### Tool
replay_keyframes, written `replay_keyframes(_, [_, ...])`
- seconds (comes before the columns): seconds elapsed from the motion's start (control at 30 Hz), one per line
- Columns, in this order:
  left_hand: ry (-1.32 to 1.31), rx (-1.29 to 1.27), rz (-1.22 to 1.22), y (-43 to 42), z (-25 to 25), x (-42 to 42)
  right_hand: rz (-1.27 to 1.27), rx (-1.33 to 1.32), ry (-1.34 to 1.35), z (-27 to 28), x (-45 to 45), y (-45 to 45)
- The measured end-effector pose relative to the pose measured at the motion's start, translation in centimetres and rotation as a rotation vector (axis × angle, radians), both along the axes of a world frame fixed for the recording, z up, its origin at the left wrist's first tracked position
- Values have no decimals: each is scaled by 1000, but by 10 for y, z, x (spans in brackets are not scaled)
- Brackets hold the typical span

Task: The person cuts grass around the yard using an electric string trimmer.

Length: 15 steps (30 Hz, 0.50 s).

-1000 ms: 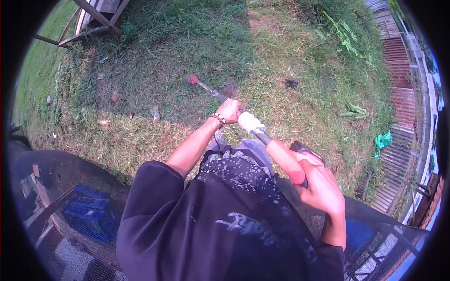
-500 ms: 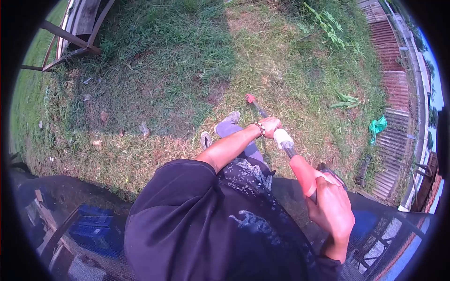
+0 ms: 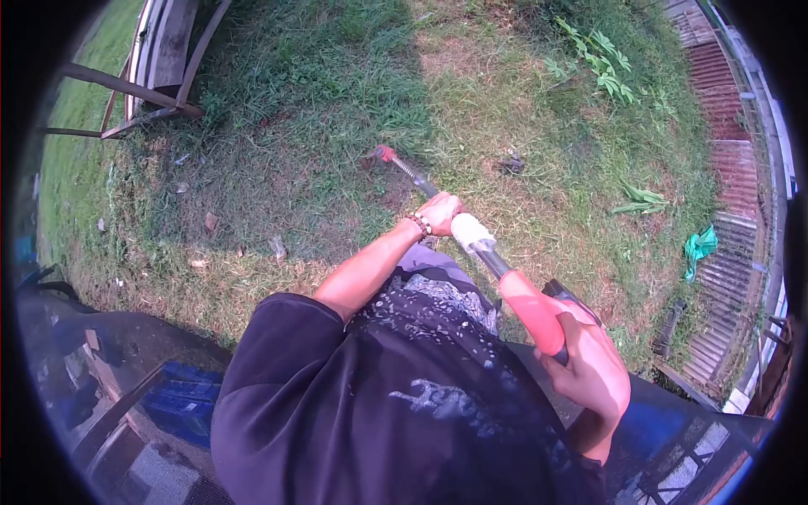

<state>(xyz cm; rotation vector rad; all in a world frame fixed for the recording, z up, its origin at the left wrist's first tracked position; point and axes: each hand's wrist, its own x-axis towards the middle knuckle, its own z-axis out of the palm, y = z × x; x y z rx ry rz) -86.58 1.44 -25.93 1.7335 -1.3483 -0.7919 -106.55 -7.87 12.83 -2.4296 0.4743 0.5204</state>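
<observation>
best to steer the long-handled tool (image 3: 480, 242) with both hands, guiding its red head (image 3: 385, 153) low and level, clear of the legs (image 3: 433, 261). slants forward over shaded grass (image 3: 311, 177), grey in the shaft (image 3: 493, 264), ragged white at the wrap (image 3: 471, 231), orange-red at the rear grip (image 3: 534, 313). clasped by left hand (image 3: 441, 213) just ahead of the wrap, by right hand (image 3: 593, 370) at the rear grip's back end; note green cloth (image 3: 699, 246) beside corrugated sheets (image 3: 732, 181), off right.

Sunlit grassy ground (image 3: 492, 101), shadow (image 3: 311, 118) across left; rusty corrugated sheets (image 3: 736, 172) right; wooden frame (image 3: 126, 86) upper left.
</observation>
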Motion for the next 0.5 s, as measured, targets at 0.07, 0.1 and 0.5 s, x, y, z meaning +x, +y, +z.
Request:
replay_keyframes(0.07, [-59,60,65,11,0,22,41,-41,59,-10,9,-10])
replay_keyframes(0.1, [-42,110,79,14,1,32,39,-51,76,-13,13,-12])
replay_keyframes(0.5, [5,5,-154,-101,-18,0,-46,-267,301,34,38,-33])
